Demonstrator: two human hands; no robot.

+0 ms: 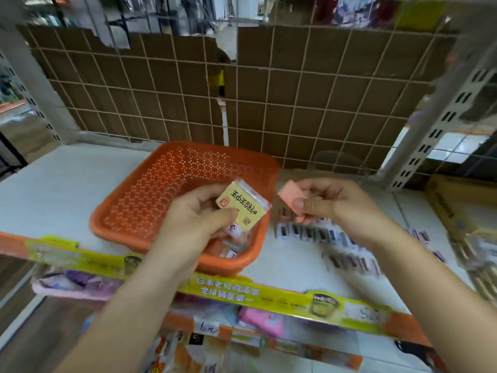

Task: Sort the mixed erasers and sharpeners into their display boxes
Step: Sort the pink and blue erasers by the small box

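Yellow, flat and rectangular, the wrapped eraser [243, 204] sits in my left hand [200, 219], sealed in clear plastic with dark printed characters and a small red logo at one corner. My thumb pins its near edge against my curled fingers, holding it above the orange perforated plastic basket [166, 184]. My right hand [330, 205] pinches a small plain pink eraser [290, 195], a soft-edged block without wrapping, between thumb and fingertips, just to the right of the basket's rim. A few small wrapped items [231, 246] lie in the basket's near corner, too blurred to identify. On the white shelf [53, 189] to the right, rows of small dark pieces [317, 234] are laid out, also blurred.
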